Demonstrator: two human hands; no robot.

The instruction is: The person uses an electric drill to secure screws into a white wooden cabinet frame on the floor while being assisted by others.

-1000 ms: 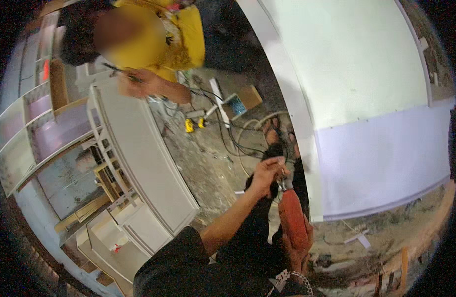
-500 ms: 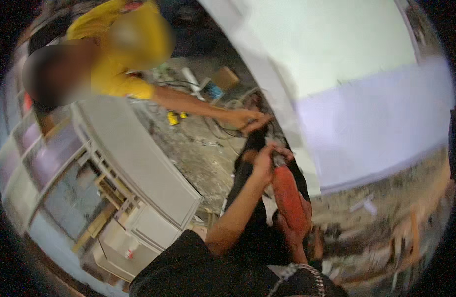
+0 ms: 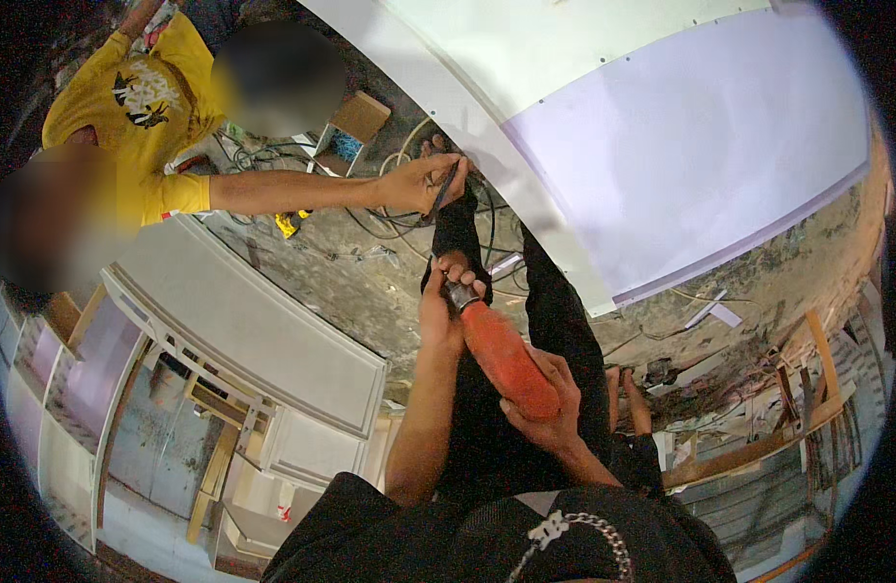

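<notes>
Right hand: grasping the rear body of the red power tool, fingers wrapped round it.
Red power tool: between the 2 hands, slanting up-left from the right palm, metal head at the left fingers.
Left hand: fingers curled about that metal head, touching.
Co-worker's hand: beyond the tool, pinching a thin dark item.
White panel: right of the tool, apart.
Open box: farther off, on floor.

The tool is between the left hand and the right hand. A panel is to the right, a board to the left. A box sits on the floor ahead.
</notes>
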